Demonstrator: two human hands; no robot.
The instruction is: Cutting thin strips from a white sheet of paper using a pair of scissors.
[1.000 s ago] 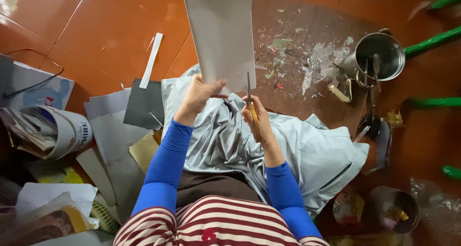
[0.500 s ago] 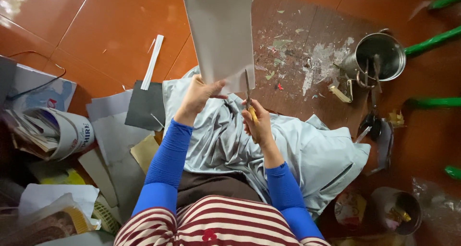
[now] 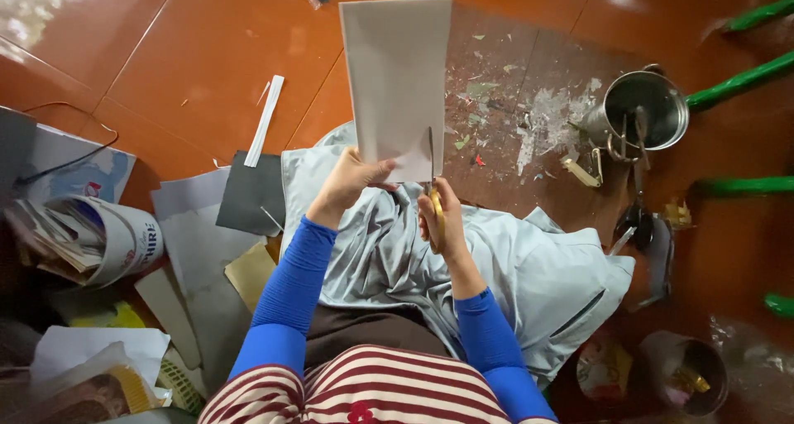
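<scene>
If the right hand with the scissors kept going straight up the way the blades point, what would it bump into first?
The right hand already has its scissors in the grey sheet, so probably more of that sheet; depth is unclear.

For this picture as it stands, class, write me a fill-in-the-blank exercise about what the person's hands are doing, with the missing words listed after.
1. The left hand holds up a grey sheet of ____.
2. The right hand grips yellow-handled ____ at the sheet's lower edge.
3. A pale blue ____ lies across the person's lap.
4. The steel pot stands on the ____ side of the picture.

Missing words: card; scissors; cloth; right
</scene>
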